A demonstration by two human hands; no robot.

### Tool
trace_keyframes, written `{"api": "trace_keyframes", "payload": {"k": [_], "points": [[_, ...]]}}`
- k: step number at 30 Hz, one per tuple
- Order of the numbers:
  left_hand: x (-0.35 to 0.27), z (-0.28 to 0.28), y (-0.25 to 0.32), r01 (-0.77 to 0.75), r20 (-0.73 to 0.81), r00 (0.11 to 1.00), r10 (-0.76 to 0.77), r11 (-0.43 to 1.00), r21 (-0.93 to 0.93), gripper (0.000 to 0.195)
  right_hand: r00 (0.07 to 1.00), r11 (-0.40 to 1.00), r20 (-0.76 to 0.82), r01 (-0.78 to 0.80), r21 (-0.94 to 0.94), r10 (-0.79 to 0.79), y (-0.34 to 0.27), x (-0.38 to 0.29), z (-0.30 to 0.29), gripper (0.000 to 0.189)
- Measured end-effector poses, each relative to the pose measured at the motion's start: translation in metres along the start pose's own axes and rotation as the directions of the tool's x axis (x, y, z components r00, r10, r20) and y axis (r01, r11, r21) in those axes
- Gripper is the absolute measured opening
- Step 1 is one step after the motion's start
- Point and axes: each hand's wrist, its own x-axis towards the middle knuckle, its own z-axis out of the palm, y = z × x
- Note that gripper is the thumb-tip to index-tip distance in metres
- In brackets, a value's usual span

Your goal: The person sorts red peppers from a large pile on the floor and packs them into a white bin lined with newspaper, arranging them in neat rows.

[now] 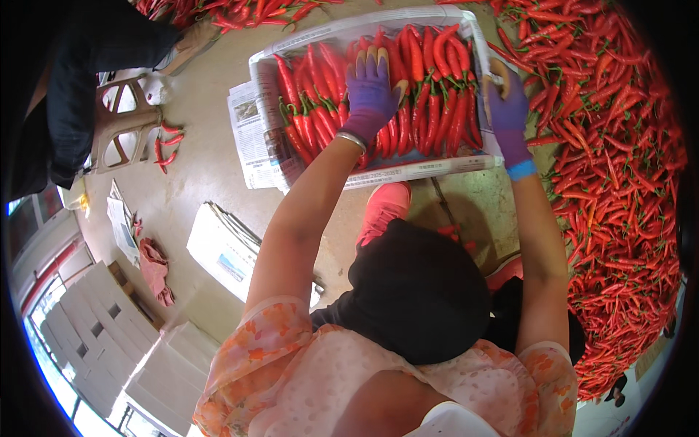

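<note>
Before me a newspaper-lined box (377, 177) holds long red chili peppers (431, 114) in two rows, their green stems meeting along the middle. My left hand (374, 90), in a purple glove with tan fingertips, lies flat on the peppers near the box's centre, thumb spread and nothing gripped. At the right rim my right hand (507, 101), gloved alike, has its fingers curled around the paper-covered edge. What lies under its palm is hidden.
Loose red chilies (617, 180) form a large heap on the right. Folded newspapers (226, 248) lie on the floor at left, near a reddish cloth (154, 270). Another person's hand (191, 43) reaches in at upper left, above a plastic stool (123, 123). Pale cartons (101, 328) stand lower left.
</note>
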Motion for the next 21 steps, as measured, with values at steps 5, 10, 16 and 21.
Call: {"api": "trace_keyframes", "payload": {"k": [5,10,16,21], "points": [[0.007,0.020,0.016,-0.027,0.022,0.999,0.026,0.999,0.045,0.067,0.992,0.932,0.012,0.122,-0.341,-0.125,0.058,-0.047,-0.104,0.031],[-0.002,0.043,-0.007,-0.234,-0.099,0.964,0.246,0.965,0.114,0.060,0.987,0.728,0.083,-0.044,-0.684,0.138,0.135,-0.130,-0.216,0.033],[0.008,0.029,0.000,-0.213,0.041,0.977,0.210,0.972,0.102,0.065,0.789,0.395,-0.142,-0.444,-0.805,0.598,0.212,-0.245,-0.352,0.031],[0.017,0.021,-0.016,-0.149,0.198,0.974,0.111,0.971,0.189,0.068,0.802,0.505,-0.114,-0.472,-0.722,0.586,0.217,-0.310,-0.304,0.030]]}}
